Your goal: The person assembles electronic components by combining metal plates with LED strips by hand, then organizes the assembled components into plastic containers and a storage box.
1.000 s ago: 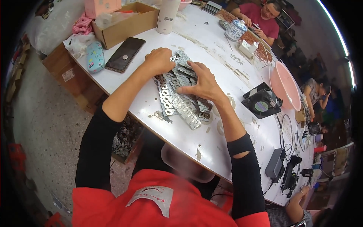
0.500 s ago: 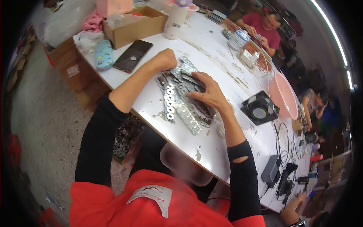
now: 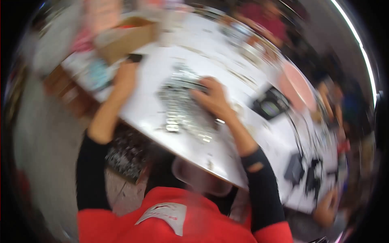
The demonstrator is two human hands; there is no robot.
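Note:
Motion smears the whole picture. My left hand [image 3: 126,75] is over the dark phone [image 3: 135,58], covering most of it; its fingers are too blurred to read. My right hand [image 3: 214,96] rests at the right side of a pile of silvery metal strips [image 3: 178,87], thumb and fingers apart. Some strips bear rows of holes or bright rings, and one row of shiny rectangles [image 3: 172,121] lies at the pile's left edge. Part of the pile is hidden under my right hand.
A cardboard box [image 3: 127,40] and a light blue case [image 3: 98,73] stand at the far left. To the right are a black fan [image 3: 270,102], a pink basin [image 3: 297,87] and black adapters with cables [image 3: 295,168]. Another person [image 3: 265,20] sits across the white table.
My left hand has moved left, from the top of the metal pile to the phone. My right hand stays at the pile. The whole view has shifted and blurred.

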